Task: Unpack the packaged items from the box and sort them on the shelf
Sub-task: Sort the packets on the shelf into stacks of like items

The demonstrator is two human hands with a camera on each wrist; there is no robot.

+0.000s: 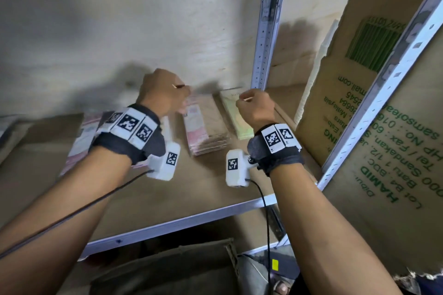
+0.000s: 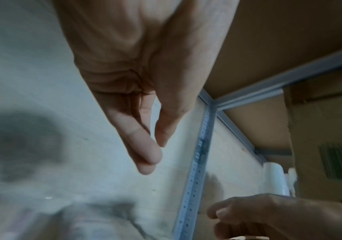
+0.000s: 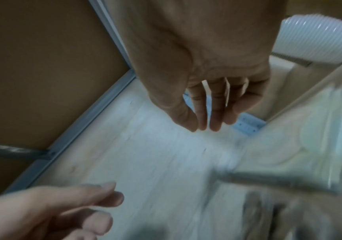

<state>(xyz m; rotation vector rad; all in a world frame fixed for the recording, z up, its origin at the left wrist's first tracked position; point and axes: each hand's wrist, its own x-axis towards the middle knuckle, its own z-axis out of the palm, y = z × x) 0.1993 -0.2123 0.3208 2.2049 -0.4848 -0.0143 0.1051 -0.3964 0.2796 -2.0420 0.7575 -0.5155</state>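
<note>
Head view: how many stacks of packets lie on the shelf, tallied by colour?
Pink: 2, the middle pink stack and the left pink stack, which is partly hidden and blurred.
Green: 1, the green stack.
Total: 3 stacks.

The shelf board looked like matt brown fibreboard, framed in pale painted metal. The packets were glossy plastic. The big box was rough printed cardboard.
</note>
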